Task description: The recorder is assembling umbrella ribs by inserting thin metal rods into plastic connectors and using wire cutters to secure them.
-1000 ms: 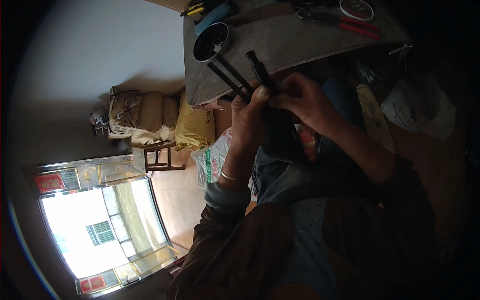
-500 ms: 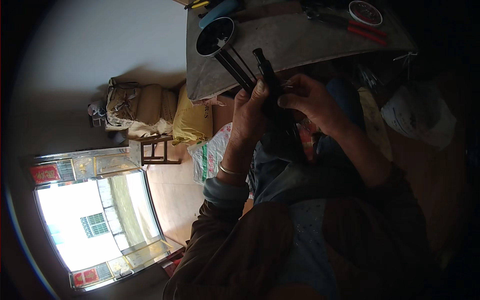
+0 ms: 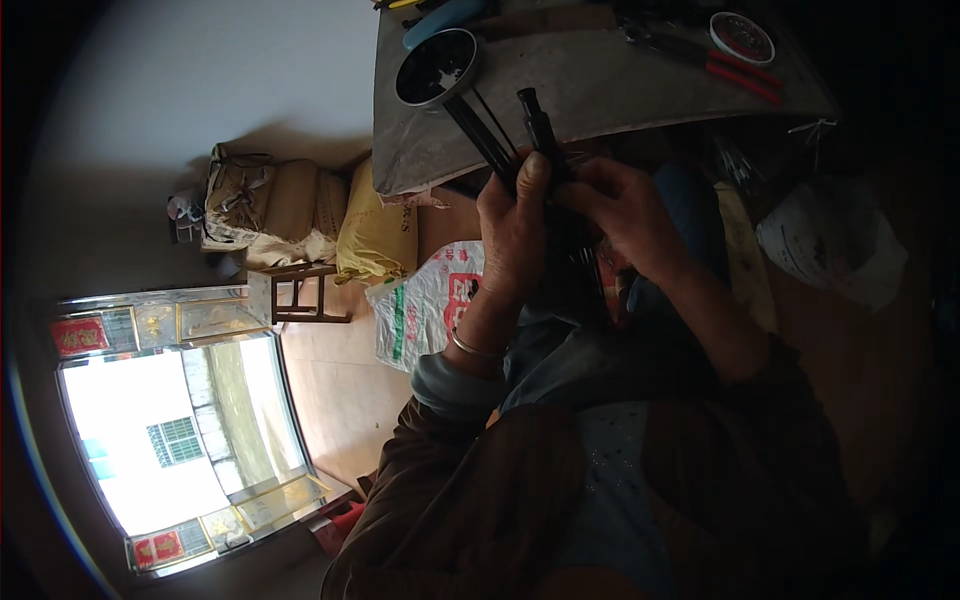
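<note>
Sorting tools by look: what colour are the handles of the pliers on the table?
Red, on the pliers lying on the grey table; head view.

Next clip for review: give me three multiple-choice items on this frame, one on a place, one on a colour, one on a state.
1. Where does the round black dish sit?
A. on the grey table
B. on the wooden stool
C. on the floor

2. What colour are the handles of the pliers?
A. blue
B. red
C. green

3. How is the black rod held?
A. lying loose
B. by one hand only
C. by the left hand and right hand together

Key: 1 A, the dish rests near the table's edge; 2 B, the handles show red; 3 C, fingers of both hands close around it.
</note>
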Demonstrator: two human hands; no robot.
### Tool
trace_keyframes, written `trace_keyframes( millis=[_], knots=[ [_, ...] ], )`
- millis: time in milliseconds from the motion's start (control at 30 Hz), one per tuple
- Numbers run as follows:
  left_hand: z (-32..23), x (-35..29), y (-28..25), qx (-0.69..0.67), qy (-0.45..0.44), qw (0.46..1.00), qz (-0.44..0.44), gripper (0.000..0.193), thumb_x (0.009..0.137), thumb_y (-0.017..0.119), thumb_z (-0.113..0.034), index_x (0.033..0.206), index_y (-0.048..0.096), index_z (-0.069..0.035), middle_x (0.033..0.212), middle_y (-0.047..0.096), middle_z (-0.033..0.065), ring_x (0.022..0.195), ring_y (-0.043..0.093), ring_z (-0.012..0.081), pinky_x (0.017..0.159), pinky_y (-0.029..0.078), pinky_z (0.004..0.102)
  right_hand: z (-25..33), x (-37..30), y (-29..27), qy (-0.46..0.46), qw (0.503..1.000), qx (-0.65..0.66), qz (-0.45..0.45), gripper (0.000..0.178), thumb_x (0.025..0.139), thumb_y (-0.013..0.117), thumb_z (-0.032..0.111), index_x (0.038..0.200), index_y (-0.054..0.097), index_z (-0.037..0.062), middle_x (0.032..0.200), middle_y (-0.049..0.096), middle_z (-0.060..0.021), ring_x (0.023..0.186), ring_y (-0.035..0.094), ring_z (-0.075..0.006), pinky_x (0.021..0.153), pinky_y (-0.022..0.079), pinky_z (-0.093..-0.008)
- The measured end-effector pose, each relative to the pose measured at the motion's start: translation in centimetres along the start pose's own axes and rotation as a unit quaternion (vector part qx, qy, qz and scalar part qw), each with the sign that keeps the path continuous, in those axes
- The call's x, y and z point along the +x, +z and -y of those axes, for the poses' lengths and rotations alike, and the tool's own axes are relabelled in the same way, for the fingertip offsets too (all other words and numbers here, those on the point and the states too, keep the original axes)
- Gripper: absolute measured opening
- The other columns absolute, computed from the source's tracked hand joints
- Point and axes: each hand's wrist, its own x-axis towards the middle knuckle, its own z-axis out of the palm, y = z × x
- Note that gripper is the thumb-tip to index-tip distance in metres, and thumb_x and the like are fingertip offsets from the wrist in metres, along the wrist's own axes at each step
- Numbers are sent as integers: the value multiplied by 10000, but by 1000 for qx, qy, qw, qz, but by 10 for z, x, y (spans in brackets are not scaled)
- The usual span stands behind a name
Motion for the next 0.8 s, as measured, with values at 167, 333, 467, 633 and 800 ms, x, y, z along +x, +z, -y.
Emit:
trace_keyframes(
  millis=[167, 333, 467, 633, 800],
  knots=[
    [0, 4, -11, -10, 17, 997, 79, 345, 926, 606, -281, 1117, 591, 6, 944, 643, 41, 849, 575, 103, 757, 474, 248, -8, 3, -5, 10, 1000, 10, -4, 187, 819, 723, 217, 818, 646, 47, 658, 539, 48, 581, 462, -18, 510, 345, -194],
    [4, 4, -10, 22, 23, 998, 51, 347, 905, 637, -258, 1125, 588, 6, 947, 646, 43, 861, 581, 106, 773, 482, 258, -11, 4, -9, 30, 999, -2, 24, 160, 858, 672, 177, 926, 624, 40, 796, 614, -1, 682, 583, -56, 585, 465, -187],
    [0, 3, -6, 24, 25, 999, 39, 346, 900, 645, -257, 1118, 597, 6, 938, 650, 44, 858, 587, 106, 772, 486, 258, -8, 5, -10, 43, 999, -11, 25, 166, 864, 666, 177, 930, 620, 31, 814, 627, -18, 731, 622, -80, 619, 512, -208],
    [0, 1, -7, 14, 20, 999, 40, 326, 902, 641, -252, 1106, 609, 1, 922, 652, 41, 847, 590, 102, 761, 487, 253, -11, 5, -12, 51, 998, -12, 31, 158, 876, 652, 170, 943, 621, 30, 817, 627, -18, 728, 624, -83, 612, 515, -212],
    [-4, -3, -11, -92, -47, 991, 84, 288, 911, 628, -242, 1088, 622, -15, 904, 653, 30, 814, 590, 89, 724, 487, 240, -15, 1, -5, 29, 997, 64, 20, 227, 816, 728, 264, 807, 632, 58, 611, 520, 54, 525, 460, -17, 463, 329, -184]
  ],
)
